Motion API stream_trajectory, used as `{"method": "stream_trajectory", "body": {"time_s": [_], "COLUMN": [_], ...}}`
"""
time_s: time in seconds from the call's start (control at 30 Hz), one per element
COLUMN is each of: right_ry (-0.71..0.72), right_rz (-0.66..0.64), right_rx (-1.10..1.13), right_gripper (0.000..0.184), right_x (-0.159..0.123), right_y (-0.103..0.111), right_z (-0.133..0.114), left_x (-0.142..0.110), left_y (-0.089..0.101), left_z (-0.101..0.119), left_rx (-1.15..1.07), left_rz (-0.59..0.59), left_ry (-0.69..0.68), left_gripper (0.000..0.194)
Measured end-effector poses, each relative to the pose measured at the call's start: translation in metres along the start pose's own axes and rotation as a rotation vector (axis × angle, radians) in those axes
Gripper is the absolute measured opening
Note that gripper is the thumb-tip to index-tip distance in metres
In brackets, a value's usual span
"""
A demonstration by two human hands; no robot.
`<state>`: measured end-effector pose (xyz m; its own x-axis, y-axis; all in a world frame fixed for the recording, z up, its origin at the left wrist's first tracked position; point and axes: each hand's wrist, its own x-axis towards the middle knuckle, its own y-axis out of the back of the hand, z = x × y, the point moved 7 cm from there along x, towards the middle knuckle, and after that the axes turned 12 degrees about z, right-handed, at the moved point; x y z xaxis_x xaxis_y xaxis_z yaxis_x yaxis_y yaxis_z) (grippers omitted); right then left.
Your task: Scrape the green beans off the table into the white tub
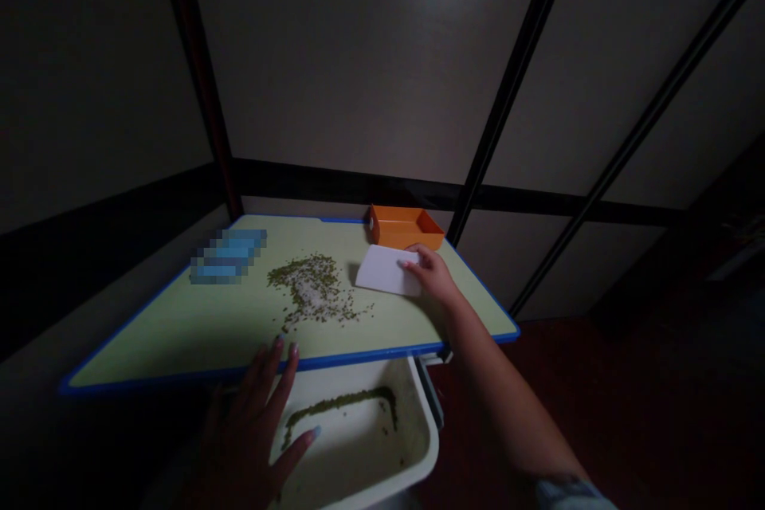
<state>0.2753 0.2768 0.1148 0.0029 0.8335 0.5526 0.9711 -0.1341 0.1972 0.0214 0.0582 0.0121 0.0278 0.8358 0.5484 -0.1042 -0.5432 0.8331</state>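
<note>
My right hand grips the right side of a flat white scraper, thumb on its face, holding it tilted over the tabletop. To the scraper's left lies a loose heap of small green grains mixed with white grains; some are scattered toward me. My left hand is spread open at the table's front edge, holding nothing, its fingertips near the edge and its thumb over a white drawer bin. Inside that bin, a line of green grains runs along the bottom's far and side edges.
The pale green table has a raised blue rim. An orange open box stands at its back right, just behind the scraper. A pixelated blue item lies at the left. Panelled walls rise behind; a dark red floor lies right.
</note>
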Motion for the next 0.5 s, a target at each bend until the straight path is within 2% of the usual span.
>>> {"method": "stream_trajectory", "body": {"time_s": [0.13,0.37,0.5], "right_ry": [-0.081,-0.125,-0.124], "right_rz": [-0.031,-0.072,-0.100], "right_rx": [0.091,0.180,0.213], "right_gripper": [0.027,0.029,0.029], "right_x": [-0.009,-0.014,-0.015], "right_y": [-0.006,-0.015,-0.017], "right_z": [0.013,0.014,0.012], "left_x": [0.000,0.000,-0.003], "left_y": [-0.002,-0.002,-0.002], "left_z": [-0.001,-0.003,-0.004], "left_rx": [0.043,0.078,0.091], "left_rz": [-0.039,-0.033,0.008], "left_ry": [0.009,-0.031,-0.059], "left_gripper": [0.071,0.070,0.071]}}
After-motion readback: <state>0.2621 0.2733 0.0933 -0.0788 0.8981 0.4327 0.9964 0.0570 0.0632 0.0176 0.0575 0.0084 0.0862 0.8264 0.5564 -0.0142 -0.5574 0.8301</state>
